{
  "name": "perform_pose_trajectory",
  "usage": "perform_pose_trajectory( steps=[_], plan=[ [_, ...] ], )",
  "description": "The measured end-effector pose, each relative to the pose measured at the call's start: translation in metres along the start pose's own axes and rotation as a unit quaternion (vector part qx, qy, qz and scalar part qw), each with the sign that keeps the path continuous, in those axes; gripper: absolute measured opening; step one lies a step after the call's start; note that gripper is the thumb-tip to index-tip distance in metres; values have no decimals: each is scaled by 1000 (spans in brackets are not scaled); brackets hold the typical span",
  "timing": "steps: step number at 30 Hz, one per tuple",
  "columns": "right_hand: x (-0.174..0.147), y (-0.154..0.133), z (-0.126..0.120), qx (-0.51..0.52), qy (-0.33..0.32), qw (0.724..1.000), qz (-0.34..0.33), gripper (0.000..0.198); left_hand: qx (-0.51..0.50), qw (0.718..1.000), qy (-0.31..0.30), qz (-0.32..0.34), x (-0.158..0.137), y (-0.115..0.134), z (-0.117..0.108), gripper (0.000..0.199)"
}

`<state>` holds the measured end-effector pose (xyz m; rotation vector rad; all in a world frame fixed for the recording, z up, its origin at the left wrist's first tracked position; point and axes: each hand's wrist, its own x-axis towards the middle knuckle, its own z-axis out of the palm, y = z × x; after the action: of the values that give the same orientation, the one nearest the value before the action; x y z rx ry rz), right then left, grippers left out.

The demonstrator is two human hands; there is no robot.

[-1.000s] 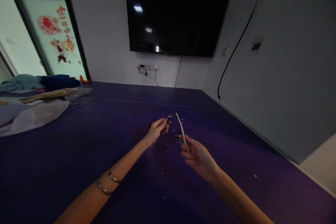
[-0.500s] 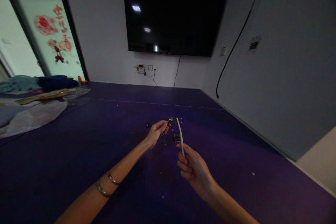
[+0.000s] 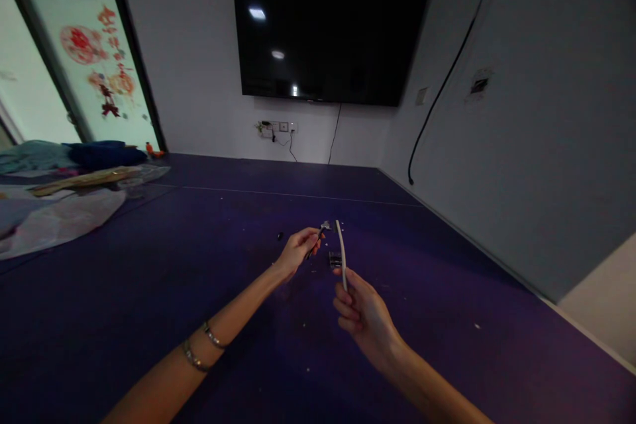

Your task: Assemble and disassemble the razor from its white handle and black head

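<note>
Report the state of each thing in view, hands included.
Left hand: closed on the dark tool
Right hand: closed on the white brush
Dark tool: held, head up
White brush: held, head up
Dark packet: lying down, contents unclear
TV: screen dark
Cable: hanging, lower end loose
Plastic sheet: crumpled
Blue cloth: heaped

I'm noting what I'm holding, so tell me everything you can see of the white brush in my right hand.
The white brush is slim, slightly curved, plastic-looking, its dark bristles facing left. Your right hand grips its lower end, head up, close to the dark tool in your left hand; whether they touch is unclear.
</note>
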<state>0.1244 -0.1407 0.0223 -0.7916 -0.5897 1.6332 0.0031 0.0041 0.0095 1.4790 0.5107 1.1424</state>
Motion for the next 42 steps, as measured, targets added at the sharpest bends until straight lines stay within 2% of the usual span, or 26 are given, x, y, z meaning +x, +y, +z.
perform_pose_trajectory(
  steps=[5,10,17,21,27,33,38,42],
  plan=[
    [-4,10,0,-2,5,1000,19,32,-7,1000,12,-5,-1,3,1,31],
    [2,4,0,26,5,1000,-13,31,-2,1000,8,-6,-1,0,3,32],
    [4,10,4,19,25,999,-12,31,-2,999,25,-21,0,-2,3,34],
    [7,5,4,35,20,999,-27,30,5,1000,13,-18,-1,-3,3,33],
    [3,12,2,34,24,999,4,31,10,999,27,-30,-3,-3,6,35],
    [6,4,4,61,18,998,-9,28,11,1000,11,-27,-5,-6,9,34],
    [4,15,3,53,26,998,10,30,-2,999,30,-30,-4,-10,9,34],
    [6,13,4,70,17,997,-6,28,0,999,27,-22,-5,-10,10,32]
  ],
)
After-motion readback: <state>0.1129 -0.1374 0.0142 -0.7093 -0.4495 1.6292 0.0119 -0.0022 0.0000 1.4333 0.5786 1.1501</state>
